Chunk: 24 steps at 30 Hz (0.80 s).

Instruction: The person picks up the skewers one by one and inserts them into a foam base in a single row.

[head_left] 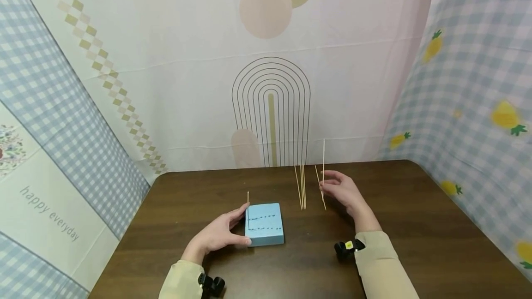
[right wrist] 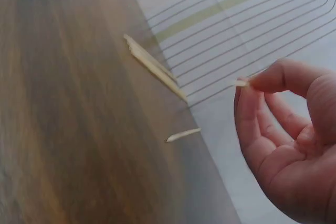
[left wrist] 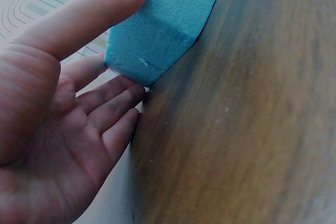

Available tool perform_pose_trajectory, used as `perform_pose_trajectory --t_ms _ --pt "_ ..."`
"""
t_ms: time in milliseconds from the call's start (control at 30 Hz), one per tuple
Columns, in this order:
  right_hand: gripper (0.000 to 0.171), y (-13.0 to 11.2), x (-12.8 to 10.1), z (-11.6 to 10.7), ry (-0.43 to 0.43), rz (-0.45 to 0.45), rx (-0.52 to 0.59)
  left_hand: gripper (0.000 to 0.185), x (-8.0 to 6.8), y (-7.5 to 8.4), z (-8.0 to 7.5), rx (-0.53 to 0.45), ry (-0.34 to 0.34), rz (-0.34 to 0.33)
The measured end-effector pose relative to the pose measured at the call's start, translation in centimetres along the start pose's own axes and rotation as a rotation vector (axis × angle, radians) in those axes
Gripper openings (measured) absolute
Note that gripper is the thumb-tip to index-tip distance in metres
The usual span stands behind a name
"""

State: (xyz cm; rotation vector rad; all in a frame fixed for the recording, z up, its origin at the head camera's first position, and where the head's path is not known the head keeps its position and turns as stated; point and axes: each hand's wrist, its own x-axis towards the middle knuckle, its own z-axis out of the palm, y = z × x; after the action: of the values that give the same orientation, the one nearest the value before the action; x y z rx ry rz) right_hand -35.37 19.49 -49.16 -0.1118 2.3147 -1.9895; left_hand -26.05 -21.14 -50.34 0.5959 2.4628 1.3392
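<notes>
A light blue foam block (head_left: 264,239) with rows of dark marks on its top lies on the table. My left hand (head_left: 222,232) grips its left side, thumb at the front and fingers toward the back corner; the left wrist view shows the thumb (left wrist: 100,11) against the foam (left wrist: 163,30). A thin stick (head_left: 248,197) rises by the block's back left corner; its lower end is hard to make out. My right hand (head_left: 342,192) pinches a bamboo skewer (head_left: 323,156) upright between thumb and fingertips, above the table. Under that hand lies one loose skewer (head_left: 317,178).
Several skewers (head_left: 303,188) lie close together between the block and my right hand, pointing toward the back edge. The brown wooden table (head_left: 299,271) ends at a white printed cloth (head_left: 187,82). Blue checked cloths (head_left: 478,119) hang at both sides.
</notes>
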Motion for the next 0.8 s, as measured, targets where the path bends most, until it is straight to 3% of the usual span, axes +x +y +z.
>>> perform_pose_trajectory --t_ms 300,567,800 --pt "0.041 -1.7 -0.2 1.0 -0.048 -0.082 0.138 0.106 0.1 -0.1 0.0 -0.003 -0.001 0.003" --pt "0.023 -3.6 -1.0 3.4 -0.091 -0.111 0.149 0.106 0.0 -0.1 0.0 0.001 0.000 0.001" --pt "0.029 -5.4 -2.0 5.2 -0.155 -0.163 0.121 0.106 0.0 -0.1 0.0 -0.012 -0.005 0.005"
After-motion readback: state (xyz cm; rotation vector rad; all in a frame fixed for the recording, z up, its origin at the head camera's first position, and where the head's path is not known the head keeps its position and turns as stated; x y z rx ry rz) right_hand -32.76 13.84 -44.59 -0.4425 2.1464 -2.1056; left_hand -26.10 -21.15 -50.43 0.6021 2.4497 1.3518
